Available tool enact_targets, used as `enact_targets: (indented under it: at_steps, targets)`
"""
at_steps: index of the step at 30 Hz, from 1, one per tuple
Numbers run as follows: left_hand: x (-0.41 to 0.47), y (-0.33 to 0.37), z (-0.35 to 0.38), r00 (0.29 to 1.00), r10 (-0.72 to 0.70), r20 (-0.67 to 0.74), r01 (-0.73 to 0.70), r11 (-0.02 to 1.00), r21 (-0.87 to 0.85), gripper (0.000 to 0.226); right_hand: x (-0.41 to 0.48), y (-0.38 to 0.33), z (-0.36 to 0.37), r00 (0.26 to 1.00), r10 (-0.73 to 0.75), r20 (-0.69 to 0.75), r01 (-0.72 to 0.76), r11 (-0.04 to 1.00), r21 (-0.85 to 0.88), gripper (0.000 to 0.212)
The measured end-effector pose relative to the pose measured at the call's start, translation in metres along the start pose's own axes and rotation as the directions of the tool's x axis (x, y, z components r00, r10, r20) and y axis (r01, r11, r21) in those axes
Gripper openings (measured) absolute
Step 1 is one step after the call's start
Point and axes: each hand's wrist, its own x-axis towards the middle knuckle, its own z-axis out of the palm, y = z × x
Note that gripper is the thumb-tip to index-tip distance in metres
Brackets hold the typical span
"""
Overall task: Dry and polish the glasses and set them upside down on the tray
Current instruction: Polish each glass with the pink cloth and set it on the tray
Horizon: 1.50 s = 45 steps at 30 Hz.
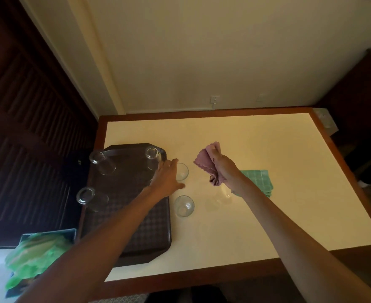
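Right hand [224, 169] grips cloth [207, 159]; left hand [166, 177] spread beside glass [182, 171]. Grip it low; keep your fingers off the rim.

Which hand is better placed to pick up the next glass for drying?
The left. The left hand is open, right beside an upright glass on the table near the tray; the right hand is already full, holding the pink cloth.

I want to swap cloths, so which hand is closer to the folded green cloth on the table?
Right. The right hand, gripping the pink cloth, is just left of the green cloth; the left hand is farther left, at the edge of the tray.
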Motion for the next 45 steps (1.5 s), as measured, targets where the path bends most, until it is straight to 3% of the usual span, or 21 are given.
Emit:
enact_targets:
  at_steps: [2, 4, 6, 10, 14, 19, 21, 25, 29, 32, 34, 37, 40, 42, 45]
  targets:
    - [0.008, 0.004, 0.010, 0.999, -0.046, 0.029, 0.044, 0.998, 0.047, 0.102, -0.002, -0.002, -0.007, 0.999, 0.039, 0.002, -0.039, 0.998, -0.042, 0.048]
    - [0.013, 0.008, 0.018, 0.996, -0.086, 0.005, 0.086, 0.996, 0.004, 0.094, -0.002, -0.001, -0.016, 1.000, -0.016, 0.023, 0.021, 0.978, -0.208, 0.053]
    - [0.018, 0.009, 0.022, 0.993, -0.107, -0.041, 0.104, 0.993, -0.063, 0.081, 0.000, 0.001, -0.024, 0.992, -0.110, 0.059, 0.124, 0.925, -0.358, 0.049]
    - [0.016, 0.013, 0.015, 0.978, -0.175, -0.113, 0.138, 0.951, -0.276, 0.072, 0.004, -0.004, -0.038, 0.992, -0.102, 0.074, 0.125, 0.871, -0.474, 0.055]
    - [0.007, 0.021, -0.021, 0.954, -0.260, -0.153, 0.130, 0.811, -0.571, 0.066, 0.007, -0.018, -0.044, 0.997, -0.063, 0.040, 0.073, 0.937, -0.342, 0.055]
    - [-0.008, 0.043, -0.088, 0.955, -0.237, -0.177, 0.017, 0.642, -0.766, 0.055, -0.002, -0.056, -0.038, 0.994, -0.084, 0.069, 0.096, 0.976, -0.195, 0.057]
    - [-0.016, 0.057, -0.111, 0.958, -0.211, -0.194, -0.044, 0.561, -0.827, 0.061, -0.004, -0.075, -0.032, 0.987, -0.129, 0.101, 0.143, 0.977, -0.155, 0.058]
    - [-0.029, 0.079, -0.142, 0.965, -0.150, -0.217, -0.126, 0.458, -0.880, 0.057, -0.011, -0.106, -0.012, 0.975, -0.151, 0.162, 0.162, 0.985, -0.061, 0.067]
    - [-0.034, 0.097, -0.152, 0.953, -0.176, -0.248, -0.168, 0.377, -0.911, 0.049, -0.011, -0.114, 0.003, 0.886, -0.338, 0.318, 0.319, 0.941, 0.110, 0.073]
    - [-0.031, 0.116, -0.152, 0.915, -0.238, -0.327, -0.201, 0.435, -0.878, 0.040, -0.027, -0.126, 0.015, 0.824, -0.395, 0.406, 0.355, 0.919, 0.175, 0.060]
    - [-0.029, 0.128, -0.151, 0.897, -0.270, -0.351, -0.217, 0.423, -0.880, 0.046, -0.034, -0.132, 0.021, 0.849, -0.418, 0.323, 0.382, 0.908, 0.171, 0.060]
    - [-0.029, 0.138, -0.152, 0.907, -0.273, -0.321, -0.244, 0.281, -0.928, 0.050, -0.031, -0.133, 0.018, 0.853, -0.443, 0.275, 0.391, 0.893, 0.225, 0.066]
    - [-0.031, 0.138, -0.158, 0.927, -0.263, -0.268, -0.240, 0.135, -0.961, 0.068, -0.035, -0.135, 0.014, 0.857, -0.469, 0.213, 0.431, 0.879, 0.204, 0.054]
    - [-0.033, 0.140, -0.165, 0.929, -0.281, -0.240, -0.232, 0.061, -0.971, 0.072, -0.041, -0.133, 0.020, 0.805, -0.560, 0.195, 0.542, 0.829, 0.141, 0.044]
    - [-0.036, 0.145, -0.178, 0.923, -0.343, -0.174, -0.191, -0.015, -0.981, 0.079, -0.041, -0.121, 0.029, 0.619, -0.750, 0.233, 0.774, 0.632, -0.024, 0.033]
